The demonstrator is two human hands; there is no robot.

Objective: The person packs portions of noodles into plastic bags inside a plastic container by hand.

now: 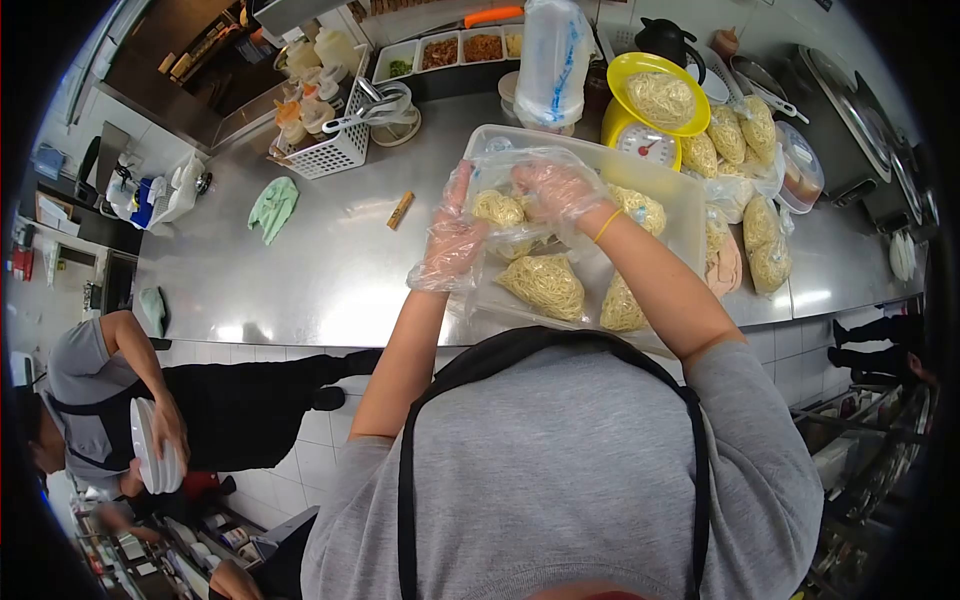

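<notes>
Both my hands wear loose clear plastic gloves. My left hand (450, 245) is at the left rim of a translucent plastic tub (685, 205), one finger pointing up and the others curled at the edge of a clear plastic bag (515, 158). Over the tub, my right hand (560, 190) has its fingers bent and closed on the same bag, which stretches between the hands. A clump of pale noodles (498, 208) shows just below it. Bagged noodles (543, 285) lie nearer me in the tub, with more noodle bags (638, 208) along its right side.
Behind the tub stand a yellow scale (643, 143) with noodles in its bowl and a plastic-wrapped stack (548, 65). More noodle bags (767, 245) lie right. Leftward are a white bottle basket (325, 150), green cloth (273, 208) and small brown stick (400, 211). A co-worker (85, 375) holds white plates.
</notes>
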